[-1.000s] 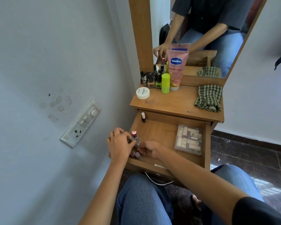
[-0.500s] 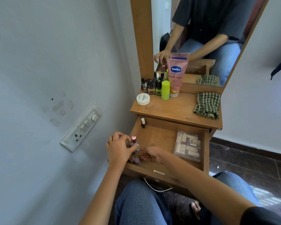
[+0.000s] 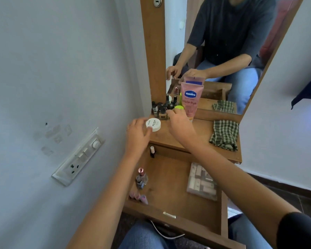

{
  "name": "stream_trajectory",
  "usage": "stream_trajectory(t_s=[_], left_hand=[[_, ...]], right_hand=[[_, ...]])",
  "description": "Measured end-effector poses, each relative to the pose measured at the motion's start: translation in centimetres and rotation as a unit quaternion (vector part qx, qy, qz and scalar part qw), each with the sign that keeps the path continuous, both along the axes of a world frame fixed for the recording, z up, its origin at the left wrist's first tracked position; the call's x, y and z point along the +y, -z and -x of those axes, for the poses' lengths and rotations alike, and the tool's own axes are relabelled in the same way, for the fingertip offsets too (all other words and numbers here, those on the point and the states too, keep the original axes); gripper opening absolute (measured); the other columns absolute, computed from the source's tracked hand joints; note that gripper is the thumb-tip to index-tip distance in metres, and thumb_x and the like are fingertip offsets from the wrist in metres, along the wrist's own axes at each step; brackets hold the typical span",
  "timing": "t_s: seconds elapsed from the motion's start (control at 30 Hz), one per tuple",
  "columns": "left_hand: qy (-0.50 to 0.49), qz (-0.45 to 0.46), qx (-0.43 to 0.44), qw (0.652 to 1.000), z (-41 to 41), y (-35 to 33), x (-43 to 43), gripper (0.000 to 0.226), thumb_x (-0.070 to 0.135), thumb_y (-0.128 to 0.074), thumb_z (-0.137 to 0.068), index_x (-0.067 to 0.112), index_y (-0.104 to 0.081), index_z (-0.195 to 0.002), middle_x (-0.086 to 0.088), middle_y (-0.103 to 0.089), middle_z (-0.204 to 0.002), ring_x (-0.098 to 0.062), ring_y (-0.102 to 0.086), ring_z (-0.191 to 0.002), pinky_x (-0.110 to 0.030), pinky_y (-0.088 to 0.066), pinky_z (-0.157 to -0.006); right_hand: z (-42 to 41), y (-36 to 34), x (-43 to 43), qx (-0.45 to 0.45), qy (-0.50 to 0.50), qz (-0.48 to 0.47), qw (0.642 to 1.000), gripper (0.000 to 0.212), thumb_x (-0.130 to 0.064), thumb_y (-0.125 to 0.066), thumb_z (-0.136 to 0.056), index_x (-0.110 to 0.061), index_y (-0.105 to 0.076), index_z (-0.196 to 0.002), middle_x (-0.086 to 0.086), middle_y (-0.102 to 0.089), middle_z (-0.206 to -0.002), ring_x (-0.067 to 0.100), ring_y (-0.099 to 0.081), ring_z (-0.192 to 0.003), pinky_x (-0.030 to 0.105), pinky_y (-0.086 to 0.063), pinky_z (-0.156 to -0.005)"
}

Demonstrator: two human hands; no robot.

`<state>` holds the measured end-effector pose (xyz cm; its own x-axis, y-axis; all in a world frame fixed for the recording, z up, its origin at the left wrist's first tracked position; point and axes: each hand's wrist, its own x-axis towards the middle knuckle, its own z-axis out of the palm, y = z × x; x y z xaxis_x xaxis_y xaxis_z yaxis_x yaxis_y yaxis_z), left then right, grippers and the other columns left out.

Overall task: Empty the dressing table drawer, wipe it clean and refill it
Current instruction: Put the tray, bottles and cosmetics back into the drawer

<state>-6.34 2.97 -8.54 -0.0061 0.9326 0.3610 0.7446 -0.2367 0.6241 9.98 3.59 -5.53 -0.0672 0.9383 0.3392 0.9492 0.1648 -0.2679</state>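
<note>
Both hands are raised to the tabletop items above the open wooden drawer (image 3: 172,191).

The small round white plastic jar (image 3: 153,124) is met at its near edge by the left hand (image 3: 137,134), fingers curled loosely and not yet closed round it; it is judged light, stiff and smooth-sided, best pinched across its rim. The right hand (image 3: 180,124) is stretched to the cluster of little dark glass nail polish bottles (image 3: 161,107) at the back left of the wooden tabletop (image 3: 197,135); whether its fingertips are closed on one cannot be told. The bottles are judged fragile and easily toppled, best taken by their caps. In the drawer lie a few upright polish bottles (image 3: 141,178) at the left, pink-capped ones (image 3: 139,197) at the front corner and a clear plastic compartment box (image 3: 202,181) at the right. A green checked cloth (image 3: 224,134) rests on the tabletop's right.
</note>
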Motion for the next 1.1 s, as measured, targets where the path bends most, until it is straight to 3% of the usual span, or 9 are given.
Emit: stream_trajectory(t_s=[0.1,0.2,0.33,0.43,0.63,0.83,0.9,1.0,1.1], left_hand=[[0.035,-0.005,0.042,0.998,-1.9,-1.3,4.3,0.039,0.023,-0.057,-0.091,0.017,-0.054,-0.129,-0.005,-0.058,-0.124,-0.025,-0.049,-0.117,-0.029,-0.032,-0.097],[0.048,0.004,0.079,0.996,-3.6,-2.2,7.1,0.045,0.022,-0.056,-0.091,0.02,-0.049,-0.136,-0.005,-0.055,-0.131,-0.029,-0.044,-0.123,-0.043,-0.036,-0.104],[0.061,-0.006,0.138,0.989,-4.7,-2.1,9.2,0.046,0.02,-0.056,-0.092,0.022,-0.049,-0.137,-0.005,-0.055,-0.129,-0.03,-0.045,-0.121,-0.044,-0.036,-0.102],[0.058,-0.029,0.155,0.986,-4.7,-1.4,10.3,0.039,0.021,-0.056,-0.092,0.023,-0.055,-0.131,-0.003,-0.058,-0.124,-0.028,-0.048,-0.116,-0.042,-0.038,-0.097],[0.049,-0.073,0.126,0.988,-5.2,-0.5,10.9,0.016,0.022,-0.064,-0.088,0.02,-0.062,-0.104,-0.001,-0.067,-0.103,-0.026,-0.057,-0.097,-0.039,-0.045,-0.084],[0.052,-0.065,0.106,0.991,-5.3,-0.3,10.8,0.01,0.015,-0.061,-0.087,0.015,-0.058,-0.097,-0.003,-0.068,-0.093,-0.026,-0.06,-0.088,-0.042,-0.049,-0.078],[0.062,-0.063,0.063,0.994,-5.0,-0.7,10.6,0.011,0.011,-0.06,-0.086,0.015,-0.056,-0.096,-0.002,-0.066,-0.091,-0.023,-0.06,-0.085,-0.043,-0.051,-0.074],[0.066,-0.065,-0.021,0.995,-4.6,-2.3,9.8,0.012,0.006,-0.058,-0.087,0.014,-0.055,-0.096,-0.001,-0.064,-0.092,-0.015,-0.06,-0.082,-0.033,-0.053,-0.072],[0.05,-0.067,-0.096,0.992,-4.2,-4.6,8.7,0.014,0.003,-0.058,-0.088,0.009,-0.058,-0.1,-0.003,-0.065,-0.093,-0.012,-0.06,-0.08,-0.017,-0.049,-0.071]], right_hand=[[-0.4,-0.4,2.8,-0.151,0.032,-0.034,0.987,0.039,-0.01,-0.057,-0.089,-0.006,-0.052,-0.127,0.012,-0.06,-0.117,0.027,-0.05,-0.11,0.033,-0.045,-0.089],[-0.3,0.1,4.3,-0.25,0.077,-0.056,0.964,0.034,-0.023,-0.069,-0.076,-0.011,-0.068,-0.107,0.004,-0.068,-0.089,0.019,-0.06,-0.088,0.025,-0.048,-0.07],[0.0,0.4,5.2,-0.279,0.06,-0.082,0.955,0.014,-0.026,-0.074,-0.066,-0.017,-0.071,-0.076,-0.003,-0.065,-0.068,0.015,-0.06,-0.073,0.023,-0.045,-0.058],[-0.1,0.7,5.8,-0.262,0.038,-0.088,0.96,0.016,-0.021,-0.081,-0.06,-0.016,-0.068,-0.066,0.0,-0.064,-0.06,0.018,-0.06,-0.068,0.025,-0.044,-0.054],[-0.6,0.7,6.5,-0.219,0.026,-0.1,0.97,0.016,-0.015,-0.078,-0.067,-0.013,-0.064,-0.073,0.005,-0.067,-0.065,0.024,-0.061,-0.072,0.031,-0.046,-0.06],[-0.5,0.2,6.2,-0.223,0.002,-0.056,0.973,0.013,-0.013,-0.071,-0.077,-0.01,-0.064,-0.088,0.009,-0.072,-0.082,0.028,-0.061,-0.097,0.035,-0.048,-0.075],[-0.7,-0.1,6.2,-0.216,-0.023,-0.049,0.975,0.016,-0.009,-0.059,-0.086,-0.006,-0.06,-0.101,0.014,-0.069,-0.099,0.031,-0.054,-0.108,0.037,-0.044,-0.085],[-0.8,-1.1,5.8,-0.196,-0.028,-0.072,0.978,0.023,-0.009,-0.055,-0.089,-0.007,-0.054,-0.112,0.014,-0.064,-0.114,0.03,-0.047,-0.116,0.037,-0.039,-0.093],[-0.6,-2.6,5.0,-0.171,-0.015,-0.086,0.981,0.02,-0.006,-0.054,-0.088,-0.008,-0.054,-0.108,0.013,-0.064,-0.112,0.029,-0.047,-0.113,0.037,-0.039,-0.092]])
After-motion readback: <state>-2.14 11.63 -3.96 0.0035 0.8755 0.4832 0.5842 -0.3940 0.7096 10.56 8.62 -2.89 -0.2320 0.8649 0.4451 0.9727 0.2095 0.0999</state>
